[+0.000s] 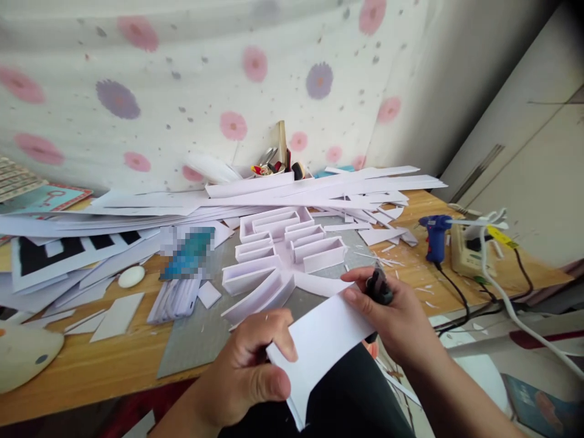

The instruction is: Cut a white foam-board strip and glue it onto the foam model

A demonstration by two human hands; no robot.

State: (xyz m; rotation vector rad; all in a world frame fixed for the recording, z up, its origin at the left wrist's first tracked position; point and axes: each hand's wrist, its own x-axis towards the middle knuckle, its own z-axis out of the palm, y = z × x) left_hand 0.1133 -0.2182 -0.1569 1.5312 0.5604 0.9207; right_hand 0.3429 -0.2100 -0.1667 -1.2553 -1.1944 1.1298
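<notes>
A white foam-board strip (328, 328) is held, bent into a slight curve, above the table's front edge. My left hand (255, 359) pinches its near left end between thumb and fingers. My right hand (387, 304) grips the far right end and also keeps a black-handled tool (379, 287) in its palm; the kind of tool cannot be made out. Just beyond the strip, a white letter-like form (285, 249) with upright foam-board walls lies on a grey cutting mat (191, 340). One curved wall piece (319, 283) reaches from it towards my right hand.
Long white board strips (274, 198) lie stacked across the back, with scraps (387, 236) at right. A blue glue gun (435, 237) stands beside a power strip (469, 255) and cables. Black-printed sheets (59, 258), a white oval (131, 277) and more cut pieces (117, 316) are at left.
</notes>
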